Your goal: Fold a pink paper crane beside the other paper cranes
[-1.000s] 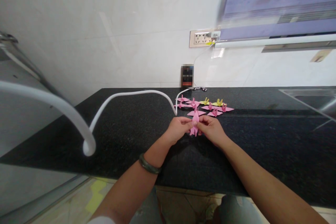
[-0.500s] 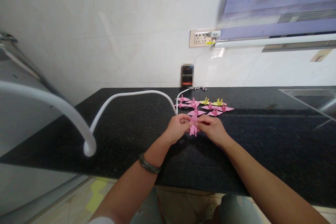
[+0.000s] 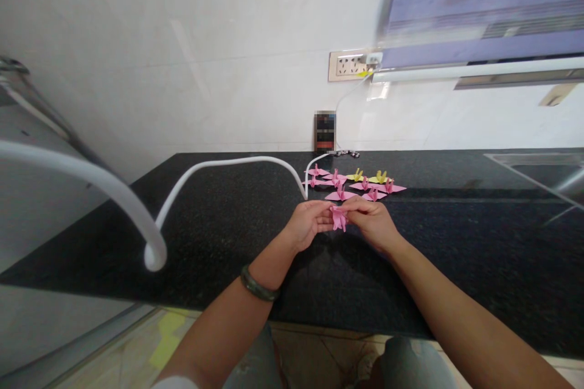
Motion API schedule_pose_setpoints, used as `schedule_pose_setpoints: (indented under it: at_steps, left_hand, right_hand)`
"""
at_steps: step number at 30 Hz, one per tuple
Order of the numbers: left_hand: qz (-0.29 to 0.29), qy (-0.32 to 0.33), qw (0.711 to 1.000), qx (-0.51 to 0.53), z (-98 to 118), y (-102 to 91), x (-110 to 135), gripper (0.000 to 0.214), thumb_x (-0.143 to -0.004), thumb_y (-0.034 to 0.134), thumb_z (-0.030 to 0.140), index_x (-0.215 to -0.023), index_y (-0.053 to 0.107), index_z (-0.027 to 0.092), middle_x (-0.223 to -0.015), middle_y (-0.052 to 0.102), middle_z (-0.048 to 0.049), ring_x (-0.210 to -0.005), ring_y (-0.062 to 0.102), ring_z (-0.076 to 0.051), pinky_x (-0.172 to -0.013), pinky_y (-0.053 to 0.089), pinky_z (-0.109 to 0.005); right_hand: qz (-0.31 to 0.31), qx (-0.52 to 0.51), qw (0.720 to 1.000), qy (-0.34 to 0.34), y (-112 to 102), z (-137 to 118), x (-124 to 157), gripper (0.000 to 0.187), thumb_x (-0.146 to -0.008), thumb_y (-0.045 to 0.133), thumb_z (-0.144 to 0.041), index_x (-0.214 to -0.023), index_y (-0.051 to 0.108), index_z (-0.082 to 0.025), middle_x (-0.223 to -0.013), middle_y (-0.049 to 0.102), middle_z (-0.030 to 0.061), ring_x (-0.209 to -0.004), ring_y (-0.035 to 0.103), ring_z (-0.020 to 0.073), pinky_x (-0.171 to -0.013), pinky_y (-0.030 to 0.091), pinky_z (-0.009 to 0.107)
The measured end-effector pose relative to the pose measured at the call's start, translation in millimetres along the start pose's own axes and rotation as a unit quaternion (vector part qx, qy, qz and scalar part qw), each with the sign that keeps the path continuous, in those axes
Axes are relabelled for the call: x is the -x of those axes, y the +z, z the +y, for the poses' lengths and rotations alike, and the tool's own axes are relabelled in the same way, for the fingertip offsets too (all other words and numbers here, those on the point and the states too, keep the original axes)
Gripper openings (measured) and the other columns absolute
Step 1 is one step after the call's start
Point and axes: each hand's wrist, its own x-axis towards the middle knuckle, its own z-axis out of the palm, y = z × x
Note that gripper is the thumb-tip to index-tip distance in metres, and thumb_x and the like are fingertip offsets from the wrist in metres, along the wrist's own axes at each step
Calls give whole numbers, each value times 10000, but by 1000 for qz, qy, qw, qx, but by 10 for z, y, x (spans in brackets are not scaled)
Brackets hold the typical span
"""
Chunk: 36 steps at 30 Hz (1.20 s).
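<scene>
A small pink folded paper piece is pinched between both my hands above the black counter. My left hand, with a green bangle on its wrist, grips the paper's left side. My right hand grips its right side with closed fingers. Just beyond the hands lie several finished paper cranes, most pink and two yellow.
A white hose curves across the left of the counter. A small dark phone-like device leans on the tiled wall under a socket plate. A sink edge shows at the far right. My knees are below the counter edge.
The pink paper was hanging long and upright between my fingers; now it is folded up shorter and my fingertips have closed in over it.
</scene>
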Motion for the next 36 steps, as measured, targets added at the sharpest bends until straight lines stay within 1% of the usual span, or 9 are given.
schedule_pose_setpoints:
  at_steps: [4, 9, 11, 19, 22, 25, 27, 32, 36]
  left_hand:
    - [-4, -23, 997, -70, 12, 16, 22, 345, -622, 588, 403, -785, 588, 99, -704, 586, -59, -622, 551, -104, -608, 450, -273]
    - [16, 18, 993, -117, -36, 37, 2, 352, -589, 627, 360, -821, 587, 99, -758, 598, -70, -637, 548, -108, -602, 445, -258]
    - [44, 49, 984, -163, -74, 25, -26, 353, -609, 608, 362, -838, 584, 94, -747, 599, -70, -628, 542, -111, -591, 439, -248]
    - [79, 168, 900, -394, -116, -22, -36, 266, -712, 483, 365, -823, 576, 142, -690, 576, -22, -610, 501, -102, -589, 399, -223]
    - [58, 155, 919, -358, -118, 13, -34, 248, -722, 479, 337, -866, 543, 145, -756, 578, -31, -677, 522, -107, -630, 412, -227]
    - [22, 80, 963, -257, -134, 53, -43, 270, -736, 462, 333, -913, 505, 133, -777, 571, -48, -673, 540, -103, -614, 435, -234]
    - [11, 39, 973, -225, -144, 68, -48, 276, -736, 463, 338, -902, 510, 122, -753, 565, -51, -625, 538, -90, -588, 443, -230]
    - [29, 43, 964, -260, -179, 54, -54, 258, -717, 479, 350, -809, 544, 118, -674, 534, -24, -533, 488, -66, -536, 441, -217]
    - [32, 85, 940, -328, -187, 24, -38, 280, -730, 440, 376, -808, 556, 134, -714, 523, -28, -592, 479, -93, -526, 433, -218]
  right_hand:
    - [7, 62, 997, -44, 0, 5, -7, 110, -665, 558, -210, -699, 663, -215, -775, 592, 20, -726, 532, 129, -693, 424, 286]
    - [49, 6, 997, 51, 32, -53, 7, 298, -676, 558, -269, -965, 592, -203, -848, 611, 35, -715, 551, 131, -669, 437, 281]
    - [42, -12, 996, 80, 44, -56, 6, 314, -673, 564, -307, -960, 589, -183, -840, 613, 45, -716, 555, 138, -674, 441, 287]
    - [4, 23, 996, 90, 68, 18, -3, 241, -655, 569, -387, -723, 579, -157, -664, 584, 18, -556, 506, 110, -550, 428, 252]
    - [18, 28, 996, 83, 81, 22, 4, 230, -681, 541, -385, -686, 552, -155, -632, 559, 5, -518, 476, 93, -527, 406, 237]
    - [29, 16, 996, 85, 102, 16, 9, 236, -695, 520, -387, -684, 541, -152, -597, 531, -1, -511, 462, 92, -513, 392, 230]
    - [34, 7, 995, 89, 116, 15, 12, 248, -699, 511, -395, -686, 543, -149, -574, 514, -3, -507, 455, 93, -507, 386, 228]
    - [63, -35, 990, 118, 126, 36, 8, 241, -668, 548, -383, -667, 555, -142, -569, 497, -9, -473, 420, 76, -466, 360, 212]
    - [29, -20, 991, 133, 111, 10, 5, 248, -670, 539, -397, -704, 561, -152, -535, 477, -29, -417, 380, 65, -407, 326, 202]
